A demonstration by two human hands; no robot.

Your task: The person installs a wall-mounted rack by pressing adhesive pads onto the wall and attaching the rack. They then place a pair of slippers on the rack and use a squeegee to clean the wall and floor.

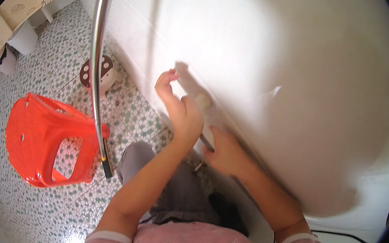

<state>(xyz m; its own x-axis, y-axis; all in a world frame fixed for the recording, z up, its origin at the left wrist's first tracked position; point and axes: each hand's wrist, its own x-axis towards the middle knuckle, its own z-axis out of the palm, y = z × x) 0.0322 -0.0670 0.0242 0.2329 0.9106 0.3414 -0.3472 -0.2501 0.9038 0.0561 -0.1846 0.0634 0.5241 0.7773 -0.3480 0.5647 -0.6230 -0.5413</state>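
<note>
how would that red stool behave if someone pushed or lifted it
The red stool is probably light for its size, since its plastic-looking shell has a large side opening. Its molded-looking form suggests it would stay fairly stiff. Its glossy surface may be slippery to grip, and it might slide on the shiny patterned floor.

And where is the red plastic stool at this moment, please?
In the head view, the red plastic stool is on the left side, on the patterned floor, with the metal pole in front of its right edge.
</note>
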